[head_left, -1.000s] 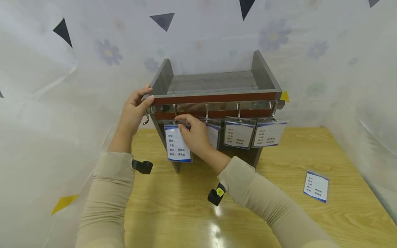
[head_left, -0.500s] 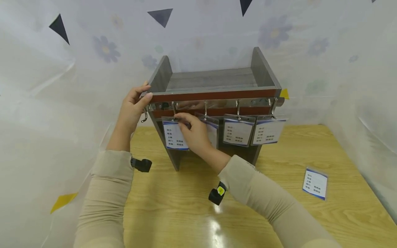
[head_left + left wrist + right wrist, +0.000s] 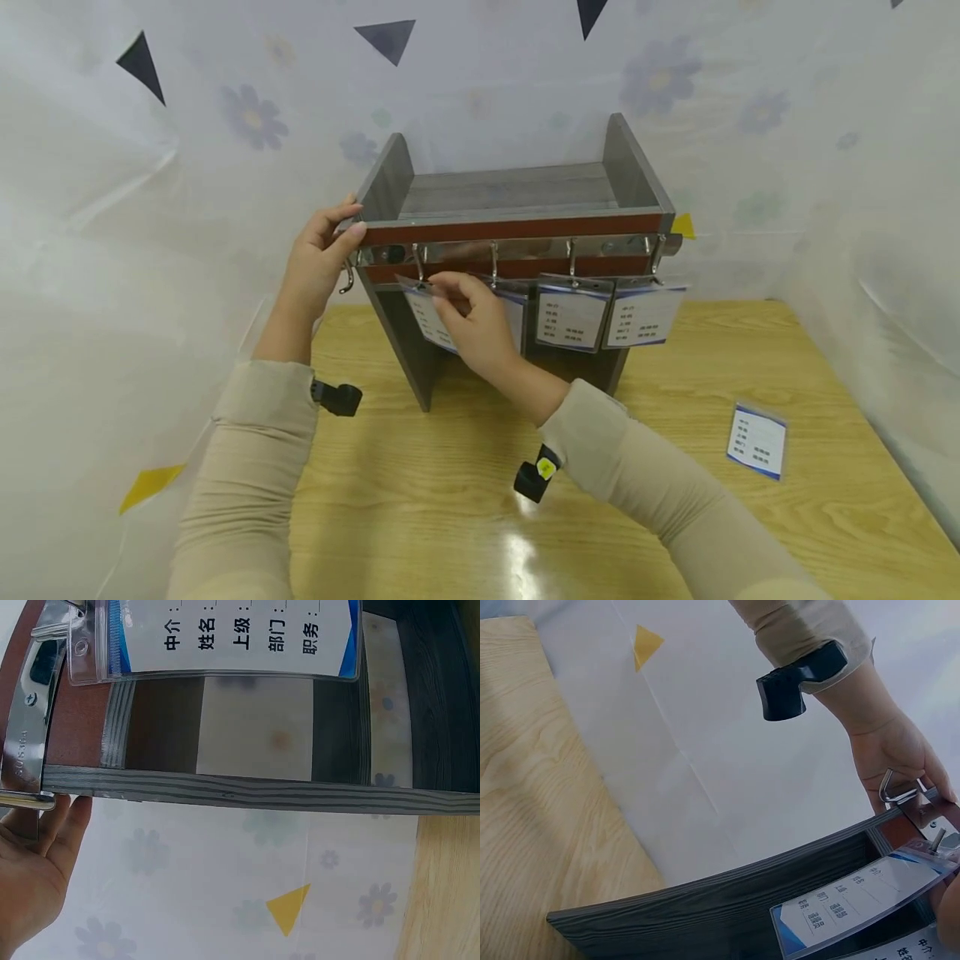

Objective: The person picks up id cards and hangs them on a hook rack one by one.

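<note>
In the head view my left hand (image 3: 309, 265) grips the front left corner of a grey wooden shelf (image 3: 517, 190), thumb on the front face. My right hand (image 3: 480, 325) pinches a clear badge holder (image 3: 429, 315) near its top edge, right at the second hook (image 3: 419, 265) from the left. The holder has a white card with blue edging and printed characters; it tilts, and my fingers cover its right part. Seen from the left wrist, the same badge holder (image 3: 240, 634) stands out from the shelf front. Behind my right hand, another badge holder (image 3: 516, 315) is partly hidden.
A shiny hook rail (image 3: 532, 249) runs across the shelf front, with an unoccupied hook (image 3: 347, 277) at the far left. Two more badge holders, one (image 3: 572, 315) beside another (image 3: 647, 315), hang at the right. A loose badge (image 3: 756, 440) lies on the wooden table (image 3: 420, 500).
The badge holder in my right hand has gone from hanging nearly upright to tilted, its lower end swung up and back and its left top corner raised. My left hand stays on the shelf corner.
</note>
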Action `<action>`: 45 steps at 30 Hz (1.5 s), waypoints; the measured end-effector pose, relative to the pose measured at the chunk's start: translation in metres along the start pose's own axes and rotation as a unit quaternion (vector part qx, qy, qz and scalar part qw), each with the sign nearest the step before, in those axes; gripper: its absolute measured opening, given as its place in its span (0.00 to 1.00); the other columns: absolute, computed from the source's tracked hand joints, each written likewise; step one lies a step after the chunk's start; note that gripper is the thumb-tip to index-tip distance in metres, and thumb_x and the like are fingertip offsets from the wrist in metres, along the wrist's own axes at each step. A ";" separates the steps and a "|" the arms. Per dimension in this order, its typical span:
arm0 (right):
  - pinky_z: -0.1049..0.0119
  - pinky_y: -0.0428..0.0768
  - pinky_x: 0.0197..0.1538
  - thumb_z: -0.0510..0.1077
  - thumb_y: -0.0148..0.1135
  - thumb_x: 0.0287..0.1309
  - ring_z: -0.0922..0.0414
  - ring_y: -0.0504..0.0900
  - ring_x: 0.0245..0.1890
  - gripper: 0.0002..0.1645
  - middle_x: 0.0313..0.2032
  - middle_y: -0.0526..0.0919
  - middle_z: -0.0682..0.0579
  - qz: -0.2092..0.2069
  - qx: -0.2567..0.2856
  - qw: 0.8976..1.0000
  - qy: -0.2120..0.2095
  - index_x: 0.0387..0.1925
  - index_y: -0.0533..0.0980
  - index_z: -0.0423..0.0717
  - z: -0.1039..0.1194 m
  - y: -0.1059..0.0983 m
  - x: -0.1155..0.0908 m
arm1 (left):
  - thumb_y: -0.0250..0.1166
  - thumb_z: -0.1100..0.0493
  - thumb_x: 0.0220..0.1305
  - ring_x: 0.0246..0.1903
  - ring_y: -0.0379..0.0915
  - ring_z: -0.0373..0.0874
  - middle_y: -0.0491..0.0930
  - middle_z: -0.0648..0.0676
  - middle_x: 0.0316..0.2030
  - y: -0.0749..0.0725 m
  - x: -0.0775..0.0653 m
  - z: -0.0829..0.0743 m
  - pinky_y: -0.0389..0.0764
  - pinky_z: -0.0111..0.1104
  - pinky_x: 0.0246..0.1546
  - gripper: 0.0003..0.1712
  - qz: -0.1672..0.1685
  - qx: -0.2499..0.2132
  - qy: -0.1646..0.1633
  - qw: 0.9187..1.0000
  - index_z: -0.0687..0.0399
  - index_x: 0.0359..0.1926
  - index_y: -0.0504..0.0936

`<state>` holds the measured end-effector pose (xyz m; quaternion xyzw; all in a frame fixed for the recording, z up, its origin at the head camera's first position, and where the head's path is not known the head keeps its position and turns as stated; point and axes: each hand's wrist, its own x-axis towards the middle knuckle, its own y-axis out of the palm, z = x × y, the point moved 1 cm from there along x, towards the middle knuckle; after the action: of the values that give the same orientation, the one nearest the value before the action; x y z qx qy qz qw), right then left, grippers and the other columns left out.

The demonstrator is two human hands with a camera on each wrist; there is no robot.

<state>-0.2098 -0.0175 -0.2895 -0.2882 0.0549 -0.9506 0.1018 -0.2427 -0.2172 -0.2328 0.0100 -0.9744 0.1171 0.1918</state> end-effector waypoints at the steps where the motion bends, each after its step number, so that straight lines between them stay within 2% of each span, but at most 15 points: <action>1: 0.71 0.72 0.43 0.36 0.52 0.56 0.58 0.72 0.41 0.14 0.42 0.74 0.48 -0.002 0.005 1.000 -0.005 0.46 0.72 0.38 0.001 -0.001 0.000 | 0.56 0.54 0.59 0.60 0.49 0.45 0.53 0.47 0.62 0.000 0.000 0.000 0.53 0.38 0.57 0.22 0.002 0.003 0.001 1.000 0.55 0.53 0.68; 6: 0.71 0.70 0.45 0.34 0.53 0.55 0.57 0.72 0.42 0.14 0.41 0.74 0.46 -0.006 0.009 1.000 -0.022 0.45 0.71 0.35 0.005 -0.004 -0.003 | 0.55 0.52 0.59 0.56 0.56 0.46 0.54 0.45 0.62 0.000 0.001 -0.004 0.56 0.40 0.56 0.24 0.009 0.040 -0.009 0.999 0.56 0.55 0.66; 11: 0.72 0.70 0.46 0.35 0.52 0.56 0.57 0.72 0.43 0.16 0.44 0.73 0.46 0.008 -0.008 0.999 -0.035 0.47 0.70 0.35 0.010 -0.007 -0.005 | 0.55 0.50 0.59 0.54 0.59 0.47 0.56 0.44 0.61 -0.001 0.001 -0.011 0.58 0.42 0.54 0.26 0.014 0.078 -0.022 0.997 0.57 0.56 0.66; 22: 0.70 0.69 0.48 0.36 0.53 0.56 0.56 0.71 0.44 0.17 0.45 0.72 0.44 0.025 -0.012 0.998 -0.050 0.48 0.69 0.34 0.023 -0.017 -0.009 | 0.55 0.50 0.59 0.54 0.59 0.49 0.56 0.44 0.61 -0.003 0.004 -0.020 0.58 0.45 0.54 0.26 0.028 0.104 -0.029 0.994 0.58 0.56 0.66; 31: 0.70 0.70 0.47 0.35 0.53 0.55 0.55 0.71 0.43 0.16 0.43 0.73 0.41 0.034 0.014 0.998 -0.046 0.46 0.69 0.33 0.029 -0.026 -0.014 | 0.54 0.50 0.59 0.55 0.58 0.50 0.55 0.45 0.62 -0.003 0.003 -0.021 0.58 0.46 0.54 0.27 0.035 0.112 -0.028 0.993 0.59 0.56 0.65; 39: 0.68 0.70 0.48 0.35 0.53 0.56 0.57 0.71 0.43 0.16 0.43 0.73 0.41 0.045 0.034 0.998 -0.028 0.47 0.69 0.33 0.036 -0.036 -0.022 | 0.53 0.49 0.60 0.57 0.56 0.49 0.56 0.45 0.61 -0.004 0.002 -0.021 0.55 0.46 0.55 0.26 0.030 0.108 -0.036 0.993 0.60 0.55 0.66; 45: 0.65 0.71 0.46 0.34 0.52 0.56 0.55 0.71 0.43 0.15 0.42 0.73 0.40 0.048 0.035 0.998 -0.026 0.46 0.68 0.32 0.037 -0.049 -0.028 | 0.53 0.48 0.60 0.55 0.58 0.49 0.58 0.46 0.61 -0.003 0.002 -0.022 0.57 0.46 0.53 0.25 0.016 0.120 -0.042 0.992 0.61 0.53 0.68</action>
<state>-0.1741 0.0347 -0.2661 -0.3063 0.0329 -0.9380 0.1590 -0.2362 -0.2151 -0.2111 0.0219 -0.9606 0.2355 0.1458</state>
